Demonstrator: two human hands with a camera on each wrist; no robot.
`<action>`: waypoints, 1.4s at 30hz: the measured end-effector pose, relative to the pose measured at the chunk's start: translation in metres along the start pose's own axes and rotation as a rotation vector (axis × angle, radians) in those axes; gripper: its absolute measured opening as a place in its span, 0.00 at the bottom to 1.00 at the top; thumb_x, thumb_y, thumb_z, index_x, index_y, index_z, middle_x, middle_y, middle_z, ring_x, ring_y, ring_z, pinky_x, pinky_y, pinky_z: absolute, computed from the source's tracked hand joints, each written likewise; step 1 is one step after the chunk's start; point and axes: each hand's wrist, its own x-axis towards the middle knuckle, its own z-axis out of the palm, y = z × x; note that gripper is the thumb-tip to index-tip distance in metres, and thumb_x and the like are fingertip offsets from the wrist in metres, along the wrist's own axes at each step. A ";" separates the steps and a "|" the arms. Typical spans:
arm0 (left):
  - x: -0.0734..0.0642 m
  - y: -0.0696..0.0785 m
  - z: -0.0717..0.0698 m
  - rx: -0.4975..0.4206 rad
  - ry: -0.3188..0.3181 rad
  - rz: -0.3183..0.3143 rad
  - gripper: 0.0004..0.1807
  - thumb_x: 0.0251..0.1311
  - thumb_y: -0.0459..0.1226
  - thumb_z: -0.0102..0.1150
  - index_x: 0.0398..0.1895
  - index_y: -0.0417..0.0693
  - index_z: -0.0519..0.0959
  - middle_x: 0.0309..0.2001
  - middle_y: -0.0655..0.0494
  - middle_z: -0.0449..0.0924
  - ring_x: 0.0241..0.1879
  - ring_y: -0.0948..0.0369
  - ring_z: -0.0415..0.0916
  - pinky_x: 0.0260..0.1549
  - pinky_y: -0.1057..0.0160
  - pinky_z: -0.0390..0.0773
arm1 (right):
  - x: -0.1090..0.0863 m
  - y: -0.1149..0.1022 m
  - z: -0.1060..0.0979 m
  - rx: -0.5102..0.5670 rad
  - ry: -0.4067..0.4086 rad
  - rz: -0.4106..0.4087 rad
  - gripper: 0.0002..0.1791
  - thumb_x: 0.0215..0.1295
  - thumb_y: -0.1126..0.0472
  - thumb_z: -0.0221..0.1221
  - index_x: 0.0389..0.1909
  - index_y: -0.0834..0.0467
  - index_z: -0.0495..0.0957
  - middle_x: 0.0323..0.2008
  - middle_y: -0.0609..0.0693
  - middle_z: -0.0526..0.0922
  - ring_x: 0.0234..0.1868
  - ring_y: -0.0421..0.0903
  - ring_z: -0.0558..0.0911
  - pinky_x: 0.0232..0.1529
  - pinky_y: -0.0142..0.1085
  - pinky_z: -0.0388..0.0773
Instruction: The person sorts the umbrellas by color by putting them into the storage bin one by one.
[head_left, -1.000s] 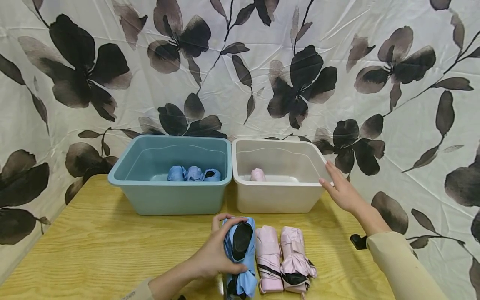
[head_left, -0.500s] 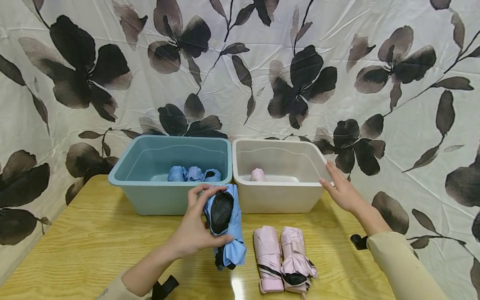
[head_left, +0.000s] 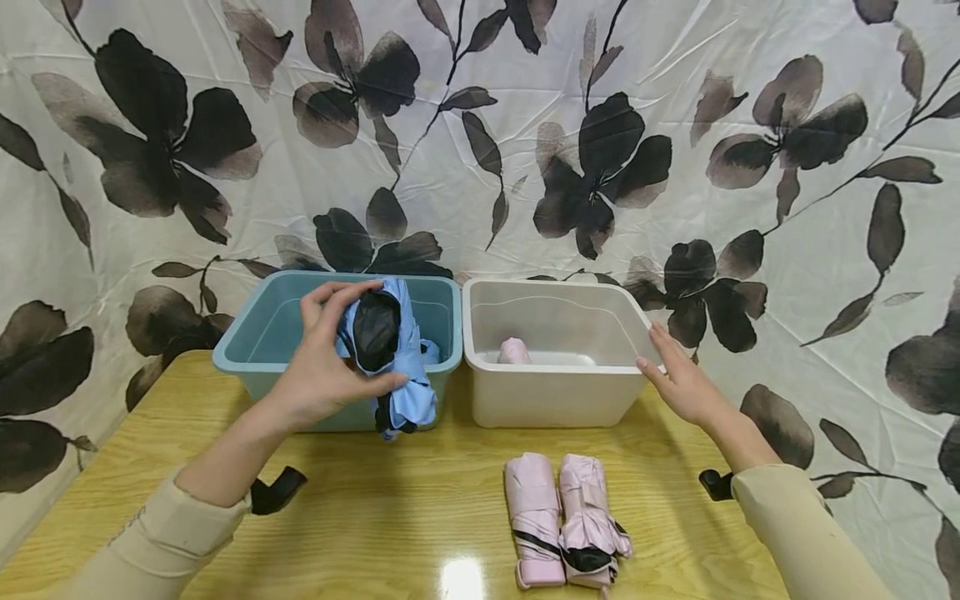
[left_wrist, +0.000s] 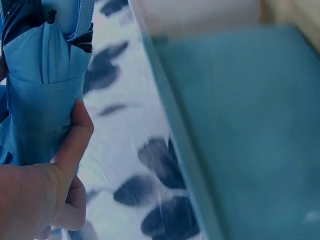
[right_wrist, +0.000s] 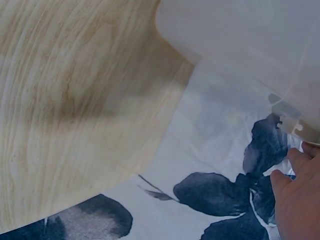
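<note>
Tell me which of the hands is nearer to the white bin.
Right. The right hand touches the right end of the white bin; the left hand is farther off, holding a blue umbrella by the teal bin.

Along the table's (head_left: 405, 517) far edge, the blue bin (head_left: 243, 365) and white bin (head_left: 555, 400) stand side by side before the curtain (head_left: 480, 167), both enterable from above. The left hand (head_left: 326, 358) and its blue umbrella (head_left: 411, 362) bar the blue bin's front rim, while the right hand (head_left: 678, 379) takes up the white bin's right front corner. Bare table leads back to the bins left of two pink umbrellas (head_left: 534, 517), which obstruct the near side right of centre.
</note>
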 end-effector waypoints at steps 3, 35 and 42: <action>0.015 -0.006 -0.017 0.036 0.003 -0.032 0.60 0.42 0.29 0.85 0.80 0.56 0.61 0.73 0.41 0.39 0.69 0.42 0.50 0.63 0.31 0.58 | -0.001 0.001 0.001 -0.003 -0.004 0.006 0.42 0.83 0.44 0.46 0.83 0.66 0.43 0.83 0.64 0.42 0.81 0.68 0.47 0.73 0.69 0.50; 0.101 -0.142 -0.086 0.494 -0.474 -0.383 0.56 0.47 0.35 0.82 0.76 0.34 0.55 0.72 0.21 0.29 0.70 0.21 0.40 0.62 0.22 0.56 | 0.002 0.006 -0.002 -0.021 0.016 -0.033 0.41 0.84 0.46 0.47 0.82 0.69 0.46 0.82 0.65 0.44 0.81 0.68 0.46 0.75 0.66 0.48; 0.087 -0.168 -0.079 0.507 -0.524 -0.408 0.38 0.50 0.29 0.76 0.65 0.32 0.68 0.65 0.22 0.41 0.64 0.28 0.45 0.62 0.26 0.58 | 0.004 0.004 -0.003 -0.022 -0.002 -0.019 0.42 0.83 0.45 0.47 0.82 0.67 0.45 0.83 0.65 0.44 0.81 0.66 0.46 0.75 0.67 0.49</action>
